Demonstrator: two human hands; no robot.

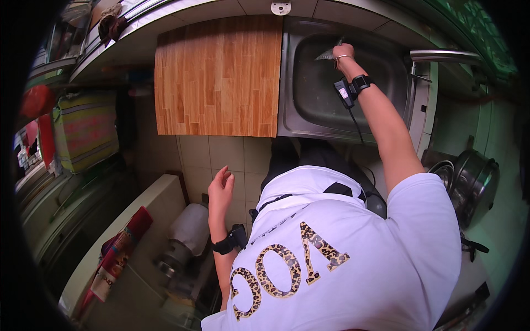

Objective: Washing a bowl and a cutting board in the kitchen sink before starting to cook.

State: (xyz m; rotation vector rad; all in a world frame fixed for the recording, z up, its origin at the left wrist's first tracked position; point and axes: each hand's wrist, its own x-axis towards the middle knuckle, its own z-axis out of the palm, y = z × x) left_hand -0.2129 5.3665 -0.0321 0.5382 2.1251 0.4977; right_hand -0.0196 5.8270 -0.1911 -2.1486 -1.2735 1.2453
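Observation:
My right hand (344, 51) is closed on a grey, mesh-like cloth or scrubber (326, 55) over the far part of a stainless steel sink (306, 82). The material sticks out to the left of my fist and a little above it; the rest is hidden in the hand. A bracelet and a black strap with a small box are on that arm. My left hand (221, 189) hangs empty beside my body, fingers apart and slightly curled, in front of the tiled cabinet front. A wood-patterned board (218, 76) lies directly left of the sink.
A curved metal faucet (445, 55) juts in at the sink's right. Metal pots (476, 186) stand at the right. A low wall (124, 215) with a red printed cloth (120, 252) is at lower left. A yellow-green bag (86, 130) stands at far left.

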